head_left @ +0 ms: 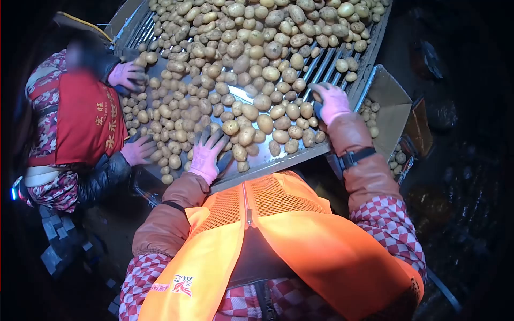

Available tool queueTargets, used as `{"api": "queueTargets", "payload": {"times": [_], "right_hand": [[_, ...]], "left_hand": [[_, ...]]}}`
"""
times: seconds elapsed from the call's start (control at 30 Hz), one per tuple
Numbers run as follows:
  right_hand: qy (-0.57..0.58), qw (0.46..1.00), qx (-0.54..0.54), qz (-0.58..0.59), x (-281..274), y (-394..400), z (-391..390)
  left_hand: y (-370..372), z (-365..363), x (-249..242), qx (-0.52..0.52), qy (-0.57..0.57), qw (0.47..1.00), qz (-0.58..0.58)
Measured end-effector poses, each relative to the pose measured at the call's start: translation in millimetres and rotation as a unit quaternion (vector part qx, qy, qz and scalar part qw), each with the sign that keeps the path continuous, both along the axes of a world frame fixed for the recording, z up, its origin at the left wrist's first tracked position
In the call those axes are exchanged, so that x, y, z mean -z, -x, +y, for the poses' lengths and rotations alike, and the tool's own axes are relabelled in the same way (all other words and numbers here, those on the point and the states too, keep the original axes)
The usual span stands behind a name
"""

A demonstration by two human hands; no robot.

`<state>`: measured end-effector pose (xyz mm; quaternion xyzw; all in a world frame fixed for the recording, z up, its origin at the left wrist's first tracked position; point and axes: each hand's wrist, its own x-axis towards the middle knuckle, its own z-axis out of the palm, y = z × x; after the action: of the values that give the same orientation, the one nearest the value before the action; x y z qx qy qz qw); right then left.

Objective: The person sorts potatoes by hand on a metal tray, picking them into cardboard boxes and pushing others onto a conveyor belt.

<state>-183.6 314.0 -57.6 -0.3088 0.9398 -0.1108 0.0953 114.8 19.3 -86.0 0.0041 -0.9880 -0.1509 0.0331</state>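
Many potatoes (265, 124) lie on a metal sorting table (284, 160) in front of me. My left hand (206, 155), in a pink and grey glove, rests at the near edge with its fingers spread against the potatoes. At the right rim, my right hand (333, 101) wears the same kind of glove. Its fingers and thumb curve round a potato (317, 97), partly hidden by the glove.
A co-worker in a red apron (88, 117) leans in from the left, with two gloved hands (138, 150) at the potatoes. Metal bars (329, 64) form the table's far part. Beyond the right rim stands an open carton (388, 104) holding potatoes.
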Motion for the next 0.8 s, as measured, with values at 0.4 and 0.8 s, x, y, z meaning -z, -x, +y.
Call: {"api": "queueTargets", "payload": {"times": [0.4,0.8], "right_hand": [[0.283,0.941,0.181,0.026,9.2,-45.1,89.7],[0.128,0.969,-0.166,-0.131,-2.7,-138.0,-24.8]], "left_hand": [[109.1,45.6,-11.8,0.000,0.032,0.999,-0.007],[4.5,-12.5,6.3,-0.140,0.023,0.989,-0.051]]}}
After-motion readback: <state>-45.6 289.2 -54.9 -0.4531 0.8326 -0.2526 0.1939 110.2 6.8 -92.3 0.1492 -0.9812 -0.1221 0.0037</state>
